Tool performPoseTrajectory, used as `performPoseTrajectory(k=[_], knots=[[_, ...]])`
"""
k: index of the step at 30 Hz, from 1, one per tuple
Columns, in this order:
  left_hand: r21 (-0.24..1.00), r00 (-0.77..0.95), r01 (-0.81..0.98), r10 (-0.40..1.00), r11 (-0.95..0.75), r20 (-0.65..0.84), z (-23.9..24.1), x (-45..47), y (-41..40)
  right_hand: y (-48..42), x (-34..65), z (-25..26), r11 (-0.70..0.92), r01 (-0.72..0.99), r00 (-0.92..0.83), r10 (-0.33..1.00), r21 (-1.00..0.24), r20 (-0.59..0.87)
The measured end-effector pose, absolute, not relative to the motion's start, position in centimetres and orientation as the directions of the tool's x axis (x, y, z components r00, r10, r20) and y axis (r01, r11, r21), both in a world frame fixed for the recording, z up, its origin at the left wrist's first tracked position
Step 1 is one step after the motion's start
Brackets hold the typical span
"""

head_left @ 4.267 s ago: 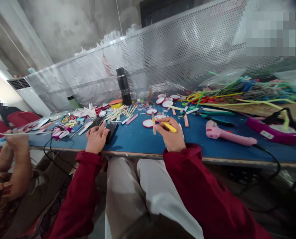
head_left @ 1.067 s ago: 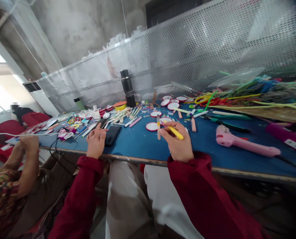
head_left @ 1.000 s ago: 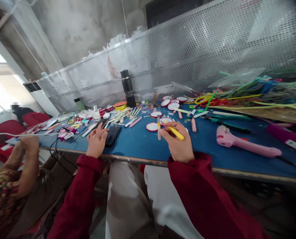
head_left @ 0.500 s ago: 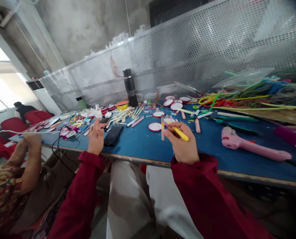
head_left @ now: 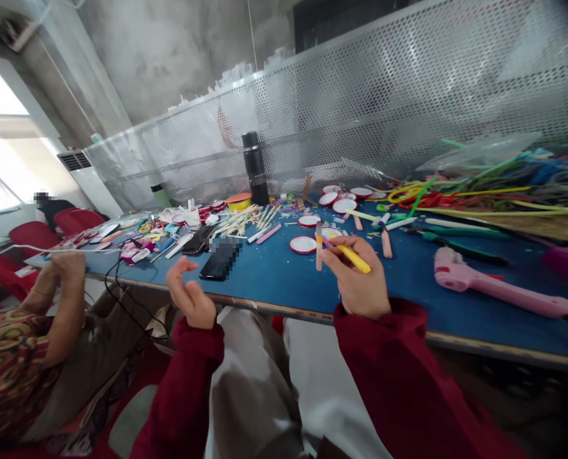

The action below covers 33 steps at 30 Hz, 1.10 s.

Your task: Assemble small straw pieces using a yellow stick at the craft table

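Observation:
Over the table's front edge, my left hand (head_left: 190, 296) is held with loosely curled, separated fingers and nothing in them. A black smartphone (head_left: 217, 262) lies flat just beyond it to the right. My right hand (head_left: 363, 280) is closed, gripping a yellow pen-like stick (head_left: 353, 256) that slants down to the right. Its thumb and fingertips also pinch a narrow, flat wooden stick (head_left: 319, 255) standing upright, with a greyish upper end. Behind that stick lies a round white disc with a red rim (head_left: 303, 245), and similar discs sit further back.
On the blue table (head_left: 269, 280) are a pink glue gun (head_left: 498, 287), green-handled pliers (head_left: 460, 245), a black flask (head_left: 255, 169), bundled paper sticks (head_left: 236, 220) and colourful pipe cleaners (head_left: 494, 182). A perforated metal screen (head_left: 341, 121) stands behind. Another person's hands (head_left: 66, 268) are at the left.
My left hand has drawn back from above the phone's left side towards the table's front edge. My right hand keeps hold of both sticks; the view has shifted slightly.

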State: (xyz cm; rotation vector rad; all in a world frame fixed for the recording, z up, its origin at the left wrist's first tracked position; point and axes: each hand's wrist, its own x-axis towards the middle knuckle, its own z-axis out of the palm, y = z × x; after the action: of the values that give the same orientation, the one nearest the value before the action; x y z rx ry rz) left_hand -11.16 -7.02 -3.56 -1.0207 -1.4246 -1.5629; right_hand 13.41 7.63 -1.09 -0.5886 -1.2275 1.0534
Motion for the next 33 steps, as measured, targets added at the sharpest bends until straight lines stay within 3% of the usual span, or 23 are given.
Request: performPoseTrajectory(k=[8,13,16,20,26,33], knots=[[0.239,-0.16,0.949,0.339,-0.205,0.927,-7.6,-4.9,-7.1,7.7,13.4,-1.2,0.454,-0.325,-0.006,0.876,-0.83,0.482],[0.208,-0.167,0.963,0.227,-0.172,0.96,-7.9,-6.2,-7.4,7.4,13.4,-0.9,0.442,-0.351,-0.013,0.879,-0.826,0.476],[0.243,-0.237,0.97,0.141,-0.026,0.961,-7.6,-8.6,-8.3,7.3,13.4,-0.8,0.44,-0.361,-0.017,0.878,-0.822,0.478],[0.244,-0.254,0.966,0.127,0.091,0.959,-6.8,-12.2,-9.4,7.4,13.4,-0.9,0.444,-0.354,-0.021,0.876,-0.823,0.481],[0.212,-0.27,0.954,0.301,0.213,0.915,-6.1,-14.6,-10.2,7.4,13.4,-0.9,0.432,-0.342,-0.036,0.881,-0.834,0.471],[0.177,-0.257,0.963,0.51,0.201,0.821,-4.6,-15.5,-9.0,7.2,13.6,-0.8,0.416,-0.301,-0.051,0.892,-0.858,0.45]])
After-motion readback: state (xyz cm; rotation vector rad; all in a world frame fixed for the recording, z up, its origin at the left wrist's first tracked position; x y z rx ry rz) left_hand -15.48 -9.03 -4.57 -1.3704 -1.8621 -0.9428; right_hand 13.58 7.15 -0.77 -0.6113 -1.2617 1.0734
